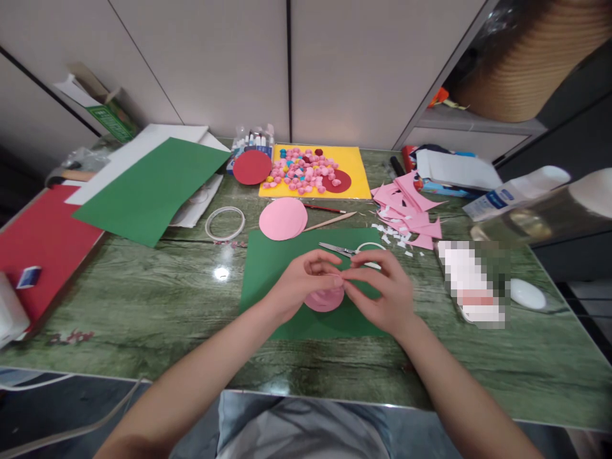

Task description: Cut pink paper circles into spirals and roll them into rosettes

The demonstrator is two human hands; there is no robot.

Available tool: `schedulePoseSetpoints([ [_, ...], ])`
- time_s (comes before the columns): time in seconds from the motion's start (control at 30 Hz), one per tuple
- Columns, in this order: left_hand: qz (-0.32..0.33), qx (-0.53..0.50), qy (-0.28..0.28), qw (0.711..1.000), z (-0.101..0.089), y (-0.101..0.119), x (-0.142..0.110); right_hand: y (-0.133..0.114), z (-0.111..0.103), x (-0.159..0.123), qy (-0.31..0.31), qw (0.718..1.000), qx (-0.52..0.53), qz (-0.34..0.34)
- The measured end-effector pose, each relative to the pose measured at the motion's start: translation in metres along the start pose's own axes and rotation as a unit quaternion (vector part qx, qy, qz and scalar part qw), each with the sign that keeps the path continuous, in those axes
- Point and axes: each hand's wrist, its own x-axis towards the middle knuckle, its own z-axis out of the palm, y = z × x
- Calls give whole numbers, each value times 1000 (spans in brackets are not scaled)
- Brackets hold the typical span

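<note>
Both hands meet over a green sheet [268, 280] on the table. My left hand [306, 280] is closed on the upper edge of a pink paper piece [325, 301], which looks round and curled or cut in rings. The fingertips of my right hand [382, 287] pinch the same piece at its top right. My fingers hide part of its upper edge. Just beyond them lie scissors [337, 248] with a white handle loop, their blades pointing left. A stack of pink paper circles [282, 218] sits at the sheet's upper left.
Pink paper rose-like balls [303, 169] cover a yellow sheet [361, 172] at the back. Pink offcuts [406, 207] and white scraps lie right. A tape roll [224, 223], pencils [329, 221], a red circle [252, 167], a phone-like blurred object [473, 284] and bottles [519, 191] surround the work area.
</note>
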Motion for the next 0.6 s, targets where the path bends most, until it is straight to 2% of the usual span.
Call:
schedulePoseSetpoints([
  [0.17, -11, -8, -2, 1000, 0, 1, 0, 1, 1, -1, -5, 1000, -2, -11],
  [0.37, -7, -5, 0, 1000, 0, 1, 1, -6, 3, 2, -59, 994, 77, 40],
  [0.6, -10, -12, 7, 1000, 1, 1, 0, -4, 5, 1, -7, 993, 87, 85],
])
